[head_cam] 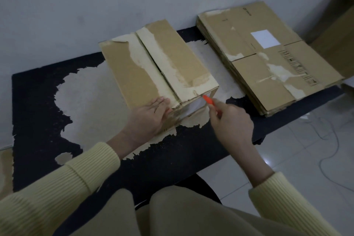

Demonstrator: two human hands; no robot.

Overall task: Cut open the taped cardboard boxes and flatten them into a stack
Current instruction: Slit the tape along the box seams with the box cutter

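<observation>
Fingers (162, 102) of the left hand (151, 117) lie straight and close together, pressing flat on the near top corner of the box (145, 67). Just right of them, the right hand (230, 122) is curled round an orange cutter (208, 100), its tip at the box's near end flap. I'd run the blade shallow, pull it away from the pressing hand, and hold the box down firmly. Beyond and right of the box, the flattened stack (268, 63) sits on the bench (36, 97).

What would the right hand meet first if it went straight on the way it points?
Probably the near end of the cardboard box, just under its top edge; the orange cutter that the right hand holds points there. Whether the tip touches it is unclear.
</observation>
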